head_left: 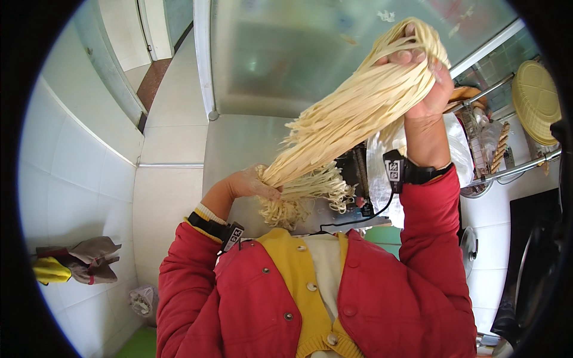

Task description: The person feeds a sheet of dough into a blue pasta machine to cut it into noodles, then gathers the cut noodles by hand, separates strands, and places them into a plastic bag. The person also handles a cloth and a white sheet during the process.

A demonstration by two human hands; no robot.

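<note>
A long bundle of pale yellow fresh noodles [358, 104] stretches slantwise between my two hands. Up at the right, my right hand [421, 74] is raised, its fingers wrapped through the looped upper end of the bundle. Lower and to the left, my left hand [255, 182] grips the bundle's other end, where the strands are gathered tight. Loose noodle ends [319, 188] hang or lie just beyond that hand, over a grey metal work surface; I cannot tell whether they belong to the same bundle.
A frosted glass panel [286, 59] stands behind the work surface [239, 140]. A white plastic sack [388, 179] and dark machine parts [356, 170] lie under the noodles. On the right, a metal rack [498, 83] carries a yellow basket lid [535, 101]. Cloths [89, 259] hang on the left wall.
</note>
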